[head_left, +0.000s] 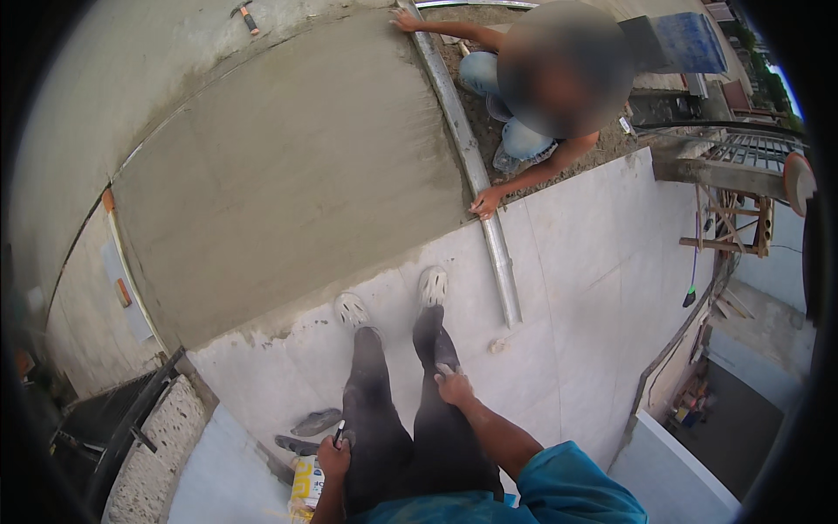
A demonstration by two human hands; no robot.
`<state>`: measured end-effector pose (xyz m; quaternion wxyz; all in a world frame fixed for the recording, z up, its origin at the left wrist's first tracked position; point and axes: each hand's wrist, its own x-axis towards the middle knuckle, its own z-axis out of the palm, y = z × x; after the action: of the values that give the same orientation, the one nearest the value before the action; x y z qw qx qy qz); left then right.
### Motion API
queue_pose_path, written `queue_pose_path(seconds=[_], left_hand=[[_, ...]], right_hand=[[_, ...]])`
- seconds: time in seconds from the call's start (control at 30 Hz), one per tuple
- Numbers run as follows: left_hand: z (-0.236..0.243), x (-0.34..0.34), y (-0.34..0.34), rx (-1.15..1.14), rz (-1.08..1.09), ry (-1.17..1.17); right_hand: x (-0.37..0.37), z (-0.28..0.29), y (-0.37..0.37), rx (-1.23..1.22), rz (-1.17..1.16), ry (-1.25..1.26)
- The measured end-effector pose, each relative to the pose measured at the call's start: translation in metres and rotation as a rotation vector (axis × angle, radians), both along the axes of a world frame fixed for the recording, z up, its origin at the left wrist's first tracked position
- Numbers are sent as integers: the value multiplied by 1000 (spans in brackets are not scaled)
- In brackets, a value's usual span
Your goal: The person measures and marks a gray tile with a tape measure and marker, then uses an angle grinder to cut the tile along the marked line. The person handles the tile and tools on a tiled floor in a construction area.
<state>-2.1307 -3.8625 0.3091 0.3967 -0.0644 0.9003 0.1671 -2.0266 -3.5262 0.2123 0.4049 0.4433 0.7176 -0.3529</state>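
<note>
My left hand (334,456) is closed around a slim dark pen-like object with a pale part (339,430), held beside my left thigh. My right hand (454,384) is at my right knee, its fingers curled on the dark trouser leg (447,437). In front of my pale clogs lies a panel of smooth wet cement (288,175). A co-worker squats at its far right, one hand (406,19) on the upper end of a long metal straightedge (454,113) and the other hand (485,203) lower down on it. The bar's near end reaches over the light tiles.
Large pale tiles (576,262) lie underfoot. Dark slippers (316,423) and a yellow-white bag (305,480) are by my left leg. A hammer (247,17) lies at the far left; a float with an orange handle (122,293) is left of the cement. Drops fall away right.
</note>
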Motion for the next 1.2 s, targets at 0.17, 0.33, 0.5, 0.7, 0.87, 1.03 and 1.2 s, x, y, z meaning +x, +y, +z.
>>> queue_pose_path(seconds=[0.17,0.33,0.5,0.7,0.87,1.03,1.2], left_hand=[[2,11,7,-12,-13,-28],[3,14,12,24,53,-5],[-1,18,10,33,37,-3],[1,15,12,26,57,-25],[0,15,11,14,65,-23],[-3,16,9,27,69,-35],[-5,21,4,42,56,4]], right_hand=[[-9,9,1,-55,35,-91],[14,-13,-2,-17,71,-89],[10,-11,-1,-43,65,-107],[16,-14,-6,-6,76,-112],[12,-14,-4,-81,86,-184],[4,-12,-2,-81,103,-214],[0,-11,-7,-51,118,-226]])
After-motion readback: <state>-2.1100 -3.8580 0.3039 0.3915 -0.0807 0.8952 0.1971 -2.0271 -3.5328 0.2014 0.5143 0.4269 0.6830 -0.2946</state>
